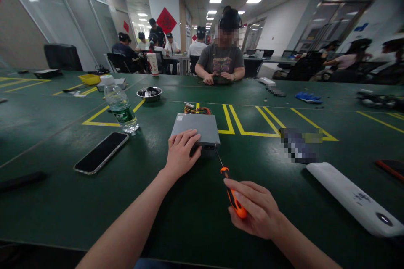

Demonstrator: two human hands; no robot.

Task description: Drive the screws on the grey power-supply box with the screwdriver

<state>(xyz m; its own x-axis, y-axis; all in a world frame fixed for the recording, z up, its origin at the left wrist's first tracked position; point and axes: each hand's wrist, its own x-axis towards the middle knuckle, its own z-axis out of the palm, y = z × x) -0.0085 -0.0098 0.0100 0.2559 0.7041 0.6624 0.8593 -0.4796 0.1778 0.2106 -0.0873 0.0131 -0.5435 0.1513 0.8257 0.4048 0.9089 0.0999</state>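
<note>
A grey metal box with coloured wires at its far end lies on the green table. My left hand rests flat on the box's near left corner, fingers stretched over its top. My right hand is closed around the orange handle of a screwdriver. Its thin shaft points away from me, and the tip meets the box's near right corner.
A phone lies face up at the left, a water bottle behind it, and a metal bowl farther back. A white oblong device lies at the right. A person sits across the table; others sit farther off.
</note>
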